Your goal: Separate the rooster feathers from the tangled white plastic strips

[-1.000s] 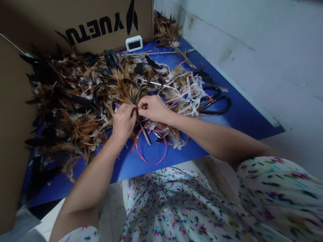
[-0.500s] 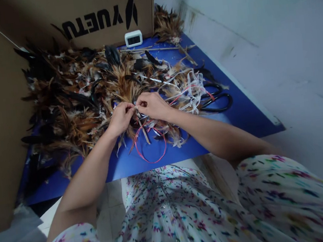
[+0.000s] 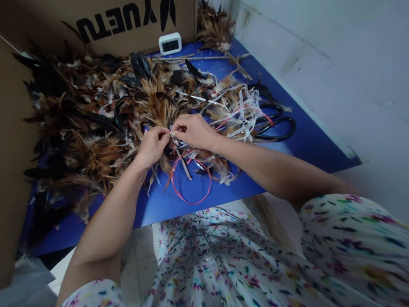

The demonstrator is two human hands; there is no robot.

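My left hand [image 3: 154, 145] and my right hand [image 3: 193, 131] meet fingertip to fingertip, each closed in a pinch. Between them is a small whitish bit, apparently the base of a feather bunch; its detail is too small to make out. Brown feathers [image 3: 156, 97] fan out just beyond my fingers. From under the hands a thin wooden stick [image 3: 184, 166] points toward me. A loop of pink string [image 3: 194, 203] lies on the blue tabletop [image 3: 231, 195] around the stick's lower end.
Loose brown and black feathers [image 3: 94, 156] spread over the left and middle. To the right lie tangled white ribbon [image 3: 248, 114] and black-handled scissors [image 3: 277, 129]. A small white digital clock [image 3: 170, 44] stands before a cardboard box [image 3: 113, 3]. Another feather bunch [image 3: 215, 26] rests by the wall.
The camera view has shifted slightly. Both hands stay pinched at the same spot, with only small finger movement.
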